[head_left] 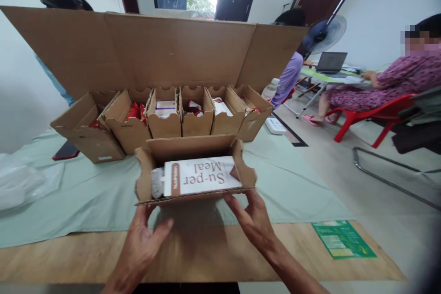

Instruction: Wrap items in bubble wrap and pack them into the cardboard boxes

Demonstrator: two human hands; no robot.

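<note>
Both hands hold an open-topped cardboard box [193, 144], tilted so that its inside faces me. My left hand [146, 239] is at its lower left end, the thumb sticking out and the fingertips hidden by the box. At the lower right end my right hand [250, 216] grips it, thumb near the front edge. Inside lies a white carton [200, 177] whose "Su-per Meal" print is upside down to me. Left of the carton is a small greyish packet [157, 183], its kind unclear.
Behind stands a row of several similar cardboard bins [195, 124] with packets inside, before a tall cardboard panel [179, 50]. On the cloth lie a phone [66, 150], clear plastic [27, 183] and a white device [274, 125]. A green leaflet [344, 239] lies right. People sit beyond.
</note>
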